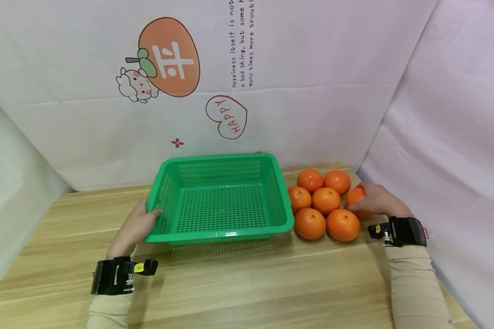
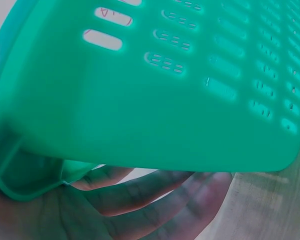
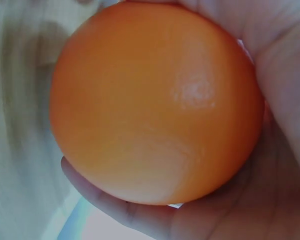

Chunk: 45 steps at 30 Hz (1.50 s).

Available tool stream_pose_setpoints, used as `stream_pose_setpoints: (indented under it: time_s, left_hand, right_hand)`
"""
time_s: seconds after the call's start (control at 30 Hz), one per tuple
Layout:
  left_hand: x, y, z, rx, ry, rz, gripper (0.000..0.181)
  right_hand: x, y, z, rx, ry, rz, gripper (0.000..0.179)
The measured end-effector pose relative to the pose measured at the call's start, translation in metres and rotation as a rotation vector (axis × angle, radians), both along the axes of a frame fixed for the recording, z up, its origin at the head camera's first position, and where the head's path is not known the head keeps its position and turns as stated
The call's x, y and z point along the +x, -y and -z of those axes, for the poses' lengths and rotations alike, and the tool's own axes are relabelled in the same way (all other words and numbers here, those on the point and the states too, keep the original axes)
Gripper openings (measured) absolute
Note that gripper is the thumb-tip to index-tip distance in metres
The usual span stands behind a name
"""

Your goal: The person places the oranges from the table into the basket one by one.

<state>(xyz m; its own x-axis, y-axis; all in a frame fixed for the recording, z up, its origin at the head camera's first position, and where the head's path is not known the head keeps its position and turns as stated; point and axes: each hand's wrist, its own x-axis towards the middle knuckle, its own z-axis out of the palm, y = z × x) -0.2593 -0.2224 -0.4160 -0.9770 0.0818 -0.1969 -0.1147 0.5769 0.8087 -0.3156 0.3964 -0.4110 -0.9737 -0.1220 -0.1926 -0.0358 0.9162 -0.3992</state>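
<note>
A green plastic basket [image 1: 221, 235] with slotted walls stands on the table. My left hand [image 1: 136, 227] grips its left side, thumb over the rim; in the left wrist view the fingers [image 2: 140, 200] reach along the outside of the basket wall [image 2: 140, 120]. At the right, my right hand [image 1: 378, 199] holds an orange [image 1: 355, 196], partly covered by the hand. Up close in the right wrist view, thumb and fingers curve around this round, glossy orange [image 3: 155, 105]. Several more oranges [image 1: 326, 201] lie clustered between that hand and the basket.
The wood-grain table [image 1: 263, 283] extends in front of the basket and to its left. A white printed cloth [image 1: 304, 91] hangs behind, and white fabric [image 1: 457, 137] closes off the right side close to my right arm.
</note>
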Motion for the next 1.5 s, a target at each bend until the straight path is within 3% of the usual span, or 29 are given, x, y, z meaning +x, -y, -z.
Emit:
stream_pose_setpoints:
  time_s: [0.37,0.63,1.03,1.17,1.5]
  left_hand:
    - [0.002,0.003,0.001,0.022,0.000,-0.009,0.064]
    - [0.003,0.006,0.001,0.011,-0.001,-0.014,0.064]
    - [0.002,0.004,0.002,0.008,-0.001,-0.024,0.064]
    - [0.002,0.004,0.004,0.001,-0.006,-0.024,0.063]
    - [-0.001,0.002,0.004,-0.009,-0.021,-0.005,0.066]
  right_hand:
    - [0.003,0.013,-0.023,-0.015,-0.046,0.017,0.081]
    - [0.007,0.032,-0.042,-0.024,-0.111,-0.025,0.089]
    - [0.022,0.061,-0.067,-0.032,-0.182,-0.079,0.046]
    - [0.027,0.067,-0.070,-0.065,-0.195,-0.091,0.047]
    - [0.035,0.075,-0.071,-0.030,-0.246,-0.103,0.058]
